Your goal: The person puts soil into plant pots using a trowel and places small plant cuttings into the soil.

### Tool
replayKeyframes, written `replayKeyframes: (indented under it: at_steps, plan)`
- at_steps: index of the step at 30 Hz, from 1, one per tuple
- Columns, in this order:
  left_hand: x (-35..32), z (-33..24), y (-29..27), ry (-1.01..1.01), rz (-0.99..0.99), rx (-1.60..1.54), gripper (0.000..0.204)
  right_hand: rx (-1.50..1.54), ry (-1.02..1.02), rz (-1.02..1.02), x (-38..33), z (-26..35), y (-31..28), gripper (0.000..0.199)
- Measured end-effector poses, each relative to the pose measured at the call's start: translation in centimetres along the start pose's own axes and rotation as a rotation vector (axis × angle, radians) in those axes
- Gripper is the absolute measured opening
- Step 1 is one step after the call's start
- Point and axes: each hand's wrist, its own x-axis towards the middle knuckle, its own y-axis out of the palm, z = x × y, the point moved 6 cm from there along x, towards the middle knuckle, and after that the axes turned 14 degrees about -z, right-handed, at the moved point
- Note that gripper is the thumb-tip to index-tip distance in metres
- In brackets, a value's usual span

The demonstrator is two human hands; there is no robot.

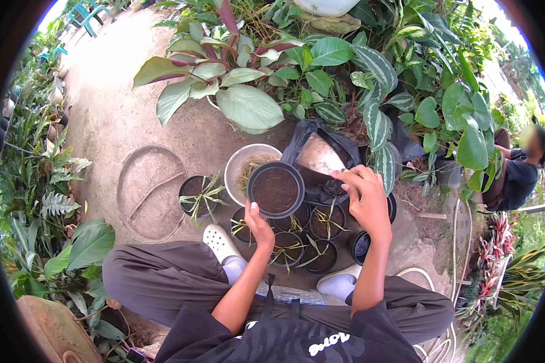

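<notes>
My left hand (260, 228) grips the near left side of a round black plant pot (277, 189), filled with dark soil almost to its rim. To the right, my right hand (364, 196) is closed on the near end of a pale, soil-smeared trowel (321, 154). Its wide blade lies at the mouth of a black plastic bag (295, 138), which has dark soil inside. Partly behind the pot is a white bowl (230, 175) holding thin grassy seedlings. Below my hands stand several small black pots with narrow-leaved plants (286, 248).
Another potted seedling (198, 196) stands left of the bowl, near a ring-shaped mark (153, 193) on the ground. Large leafy plants (248, 106) crowd the far side. A hose (456, 242) runs along the right, where another person (515, 175) sits. A pot (361, 245) stands by my right shoe.
</notes>
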Motion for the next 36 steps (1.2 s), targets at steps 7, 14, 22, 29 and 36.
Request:
replayKeyframes:
  at_steps: [7, 14, 22, 29, 36]
  plan:
    - [0.3, 0.2, -0.3, 0.014, -0.136, -0.013, 0.076, -0.137, 0.368, 0.330, -2.1, -15.4, 9.5, 0.033]
    - [-0.5, 0.2, 0.2, -0.034, -0.131, -0.008, 0.074, -0.785, 0.417, 0.794, -0.3, -18.2, 12.5, 0.040]
    - [-0.2, -0.5, 0.7, 0.009, 0.079, -0.129, 0.069, -0.803, 0.382, 0.895, 2.9, -14.4, 10.4, 0.043]
    - [-0.5, -0.7, 0.4, -0.014, -0.057, -0.043, 0.071, -0.687, 0.250, 0.768, 4.9, -14.5, 15.1, 0.040]
    - [-0.5, 0.2, 0.3, 0.013, -0.169, -0.007, 0.074, -0.934, 0.236, 1.001, 2.8, -20.9, 18.8, 0.037]
